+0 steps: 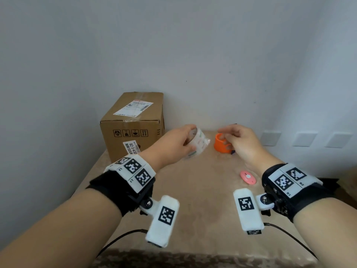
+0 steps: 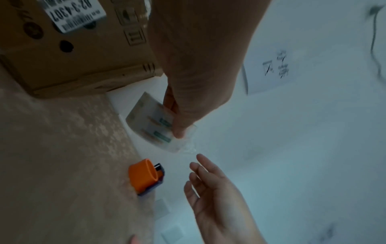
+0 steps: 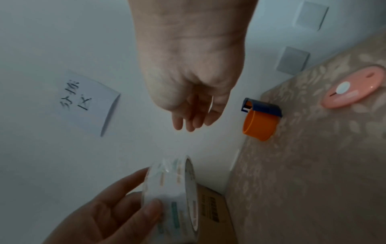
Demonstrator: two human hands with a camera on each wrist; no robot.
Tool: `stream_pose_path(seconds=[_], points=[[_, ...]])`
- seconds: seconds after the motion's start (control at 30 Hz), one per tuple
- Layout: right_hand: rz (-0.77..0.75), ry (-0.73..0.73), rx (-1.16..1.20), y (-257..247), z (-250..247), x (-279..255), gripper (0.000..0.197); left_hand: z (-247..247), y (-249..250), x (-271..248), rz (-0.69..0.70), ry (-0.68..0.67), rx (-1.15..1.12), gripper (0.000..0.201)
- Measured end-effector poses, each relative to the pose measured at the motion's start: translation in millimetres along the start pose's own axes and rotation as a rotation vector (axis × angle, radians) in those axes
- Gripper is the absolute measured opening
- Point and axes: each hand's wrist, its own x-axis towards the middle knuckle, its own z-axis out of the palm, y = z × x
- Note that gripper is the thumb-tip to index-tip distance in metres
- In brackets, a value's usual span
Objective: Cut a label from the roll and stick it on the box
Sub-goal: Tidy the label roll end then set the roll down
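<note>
My left hand (image 1: 181,141) grips a white label roll (image 1: 197,144) in clear wrap and holds it above the table, right of the cardboard box (image 1: 133,128). The roll (image 3: 169,196) shows green and orange printed marks, with my thumb and fingers (image 3: 117,208) round its edge. In the left wrist view the roll (image 2: 150,122) hangs under my fingers. My right hand (image 1: 237,140) hovers just right of the roll, fingers relaxed and holding nothing. The box carries a shipping label on top and a white sticker (image 1: 131,147) on its front.
An orange tape dispenser with a dark blue cutter (image 1: 222,145) stands behind my right hand. A pink oval cutter (image 1: 248,176) lies on the beige patterned table (image 1: 193,190). The white wall is close behind; a handwritten note (image 3: 87,100) hangs on it.
</note>
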Motion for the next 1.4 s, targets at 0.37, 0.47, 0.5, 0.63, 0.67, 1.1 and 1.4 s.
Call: stream_pose_path(seconds=[0.37,0.47,0.5,0.63,0.67,1.1,1.4], points=[[0.057,0.034,-0.361,50.4,0.2,56.3,0.032,55.7,-57.1,74.6,-0.109,-0.033,0.491,0.031],[0.032,0.006,-0.512,59.0,0.8,63.0,0.029,69.2,-67.7,81.5,-0.118,-0.021,0.532,0.040],[0.028,-0.008,-0.550,61.9,1.4,65.2,0.028,72.8,-71.2,83.5,-0.122,-0.028,0.549,0.040],[0.065,-0.072,-0.603,74.9,2.2,71.8,0.028,84.9,-87.7,86.5,-0.173,-0.063,0.503,0.035],[0.073,-0.080,-0.619,77.5,1.3,72.3,0.028,86.8,-90.7,86.1,-0.175,-0.044,0.484,0.036],[0.097,-0.220,-0.923,69.7,-43.1,35.0,0.020,89.3,-54.1,47.6,-0.108,0.005,0.346,0.031],[0.230,-0.173,-0.954,97.9,-49.7,-21.6,0.032,101.5,-35.8,23.8,-0.134,-0.043,0.361,0.033]])
